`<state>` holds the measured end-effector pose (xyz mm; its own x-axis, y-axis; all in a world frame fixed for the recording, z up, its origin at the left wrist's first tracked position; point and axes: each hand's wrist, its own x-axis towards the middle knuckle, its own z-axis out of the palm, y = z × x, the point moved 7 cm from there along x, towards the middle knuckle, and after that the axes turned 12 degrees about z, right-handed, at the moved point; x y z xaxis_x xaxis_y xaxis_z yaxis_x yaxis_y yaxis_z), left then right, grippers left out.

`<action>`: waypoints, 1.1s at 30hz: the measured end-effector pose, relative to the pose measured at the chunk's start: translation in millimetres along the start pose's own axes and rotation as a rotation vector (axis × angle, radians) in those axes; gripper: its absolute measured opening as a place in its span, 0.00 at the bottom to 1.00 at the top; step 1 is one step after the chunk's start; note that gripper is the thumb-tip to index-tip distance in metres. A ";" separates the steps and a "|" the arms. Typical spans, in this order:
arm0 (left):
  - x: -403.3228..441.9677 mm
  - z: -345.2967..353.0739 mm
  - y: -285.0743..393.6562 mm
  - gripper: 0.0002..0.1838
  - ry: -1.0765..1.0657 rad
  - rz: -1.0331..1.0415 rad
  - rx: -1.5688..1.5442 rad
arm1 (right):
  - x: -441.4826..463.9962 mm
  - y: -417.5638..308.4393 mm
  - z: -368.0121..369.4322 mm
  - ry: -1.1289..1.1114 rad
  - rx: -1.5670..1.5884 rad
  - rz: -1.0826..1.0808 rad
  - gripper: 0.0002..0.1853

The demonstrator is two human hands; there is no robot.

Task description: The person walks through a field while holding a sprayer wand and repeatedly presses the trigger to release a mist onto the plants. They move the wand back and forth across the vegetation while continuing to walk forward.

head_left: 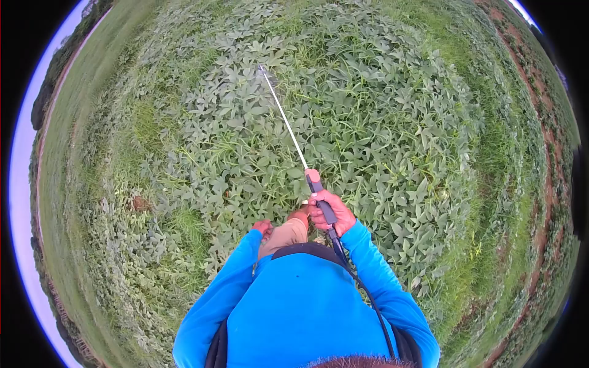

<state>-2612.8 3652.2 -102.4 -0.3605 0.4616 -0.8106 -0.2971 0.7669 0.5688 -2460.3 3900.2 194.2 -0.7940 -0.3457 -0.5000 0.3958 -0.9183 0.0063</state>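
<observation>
Grey wand handle (327, 212), right hand (338, 210) wrapped round; left hand (262, 228): openness, hold unclear; wand tip (262, 68) hazy.

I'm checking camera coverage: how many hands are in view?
2: the right hand holds the wand by its handle; the left hand is beside the trouser leg. No others show.

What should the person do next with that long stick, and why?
Maybe swing the wand a little to the right. The right hand grips its handle; its tip points ahead and leftward, with what looks like faint mist nearby, while more leafy plants spread to the right.
</observation>
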 end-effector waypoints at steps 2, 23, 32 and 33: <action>30.6 1.2 -11.8 0.22 -0.045 -0.069 -0.033 | 6.2 -18.9 3.5 0.082 -0.029 -0.070 0.12; 140.0 14.2 190.1 0.17 -0.113 0.013 -0.152 | -32.3 -216.6 -1.2 0.622 -0.042 -0.753 0.14; 177.4 -11.1 181.8 0.19 -0.098 -0.055 -0.088 | 37.9 -247.5 21.7 0.292 0.141 -0.293 0.11; 177.8 -15.9 182.6 0.19 -0.079 -0.064 -0.096 | 42.1 -251.9 23.4 0.294 0.148 -0.299 0.11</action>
<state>-2745.2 3867.2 -140.4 -0.2688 0.4495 -0.8518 -0.4016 0.7515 0.5234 -2604.2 4112.4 191.8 -0.6899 -0.0109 -0.7238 0.0814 -0.9947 -0.0626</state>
